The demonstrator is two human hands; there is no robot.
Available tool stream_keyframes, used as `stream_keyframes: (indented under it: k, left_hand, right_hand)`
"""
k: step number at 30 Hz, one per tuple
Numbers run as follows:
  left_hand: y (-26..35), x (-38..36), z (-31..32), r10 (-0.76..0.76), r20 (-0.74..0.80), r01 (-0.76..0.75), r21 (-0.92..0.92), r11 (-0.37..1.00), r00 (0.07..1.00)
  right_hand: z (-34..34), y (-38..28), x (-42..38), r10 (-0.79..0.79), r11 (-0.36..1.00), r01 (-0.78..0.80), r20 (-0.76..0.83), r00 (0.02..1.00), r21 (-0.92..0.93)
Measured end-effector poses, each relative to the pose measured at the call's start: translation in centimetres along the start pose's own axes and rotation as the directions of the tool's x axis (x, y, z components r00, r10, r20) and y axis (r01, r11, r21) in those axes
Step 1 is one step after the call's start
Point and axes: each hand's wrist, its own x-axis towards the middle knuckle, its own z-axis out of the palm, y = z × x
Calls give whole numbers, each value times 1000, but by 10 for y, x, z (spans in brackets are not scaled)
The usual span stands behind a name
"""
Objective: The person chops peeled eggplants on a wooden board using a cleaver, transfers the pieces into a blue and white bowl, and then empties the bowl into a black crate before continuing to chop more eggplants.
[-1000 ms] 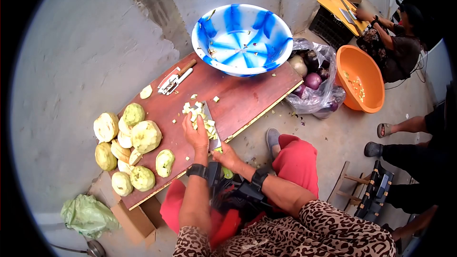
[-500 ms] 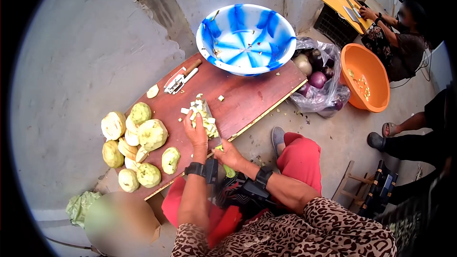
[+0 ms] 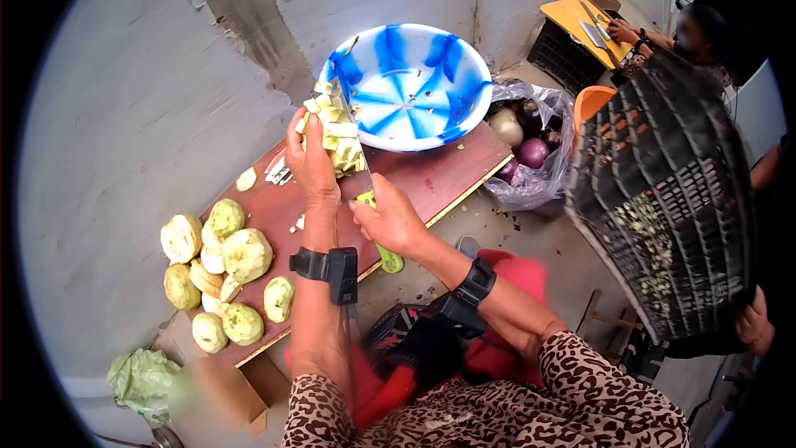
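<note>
My right hand is wrapped round the green handle of a knife, whose blade points up and away. Diced pale eggplant lies heaped along the blade. My left hand is cupped against the heap, closed on the cubes from the left side. Both hands are raised over the board, beside the near left rim of a blue and white basin. Several peeled eggplants sit on the left end of the red board.
A peeler lies behind my left hand. On the right, a clear bag of eggplants stands near an orange basin. A person's hand holds a black crate close by. Another person works at a yellow board.
Both hands have lifted the diced eggplant on the knife off the board and moved it up to the blue and white basin. A black crate has come into view on the right.
</note>
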Motion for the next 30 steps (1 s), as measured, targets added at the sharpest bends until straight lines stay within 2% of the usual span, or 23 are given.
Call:
stream_keyframes:
  k: [3, 8, 12, 15, 17, 19, 22, 25, 30]
  left_hand:
    - [9, -1, 25, -102, 27, 105, -171, 980, 994]
    - [-9, 6, 46, -133, 80, 144, -159, 977, 988]
    - [-16, 13, 61, -170, 99, 185, -178, 966, 980]
    - [-11, 13, 67, -136, 143, 163, -198, 967, 980]
    - [-5, 13, 69, -79, 152, 107, -186, 977, 985]
    - [0, 13, 70, -62, 159, 88, -163, 983, 985]
    - [8, 9, 71, -67, 193, 98, -158, 983, 979]
    - [24, 5, 71, -72, 186, 98, -130, 987, 980]
    - [30, 9, 83, 2, 264, 40, -154, 987, 964]
  right_hand:
    - [-18, -4, 11, 30, 1000, -30, -21, 999, -10]
    - [-36, 4, 23, 66, 996, -68, -38, 997, -59]
    - [-49, -9, 26, 14, 988, -30, -105, 994, -152]
    - [-50, -9, 25, -41, 984, 16, -136, 990, -179]
    - [-51, -13, 22, -74, 992, 56, -153, 985, -117]
    - [-43, -10, 21, -144, 983, 112, -228, 963, -148]
    - [-35, -12, 15, -148, 988, 129, -264, 953, -88]
    - [-29, -13, 12, -231, 971, 203, -296, 927, -123]
    - [-41, -29, 10, -164, 986, 156, -293, 942, -51]
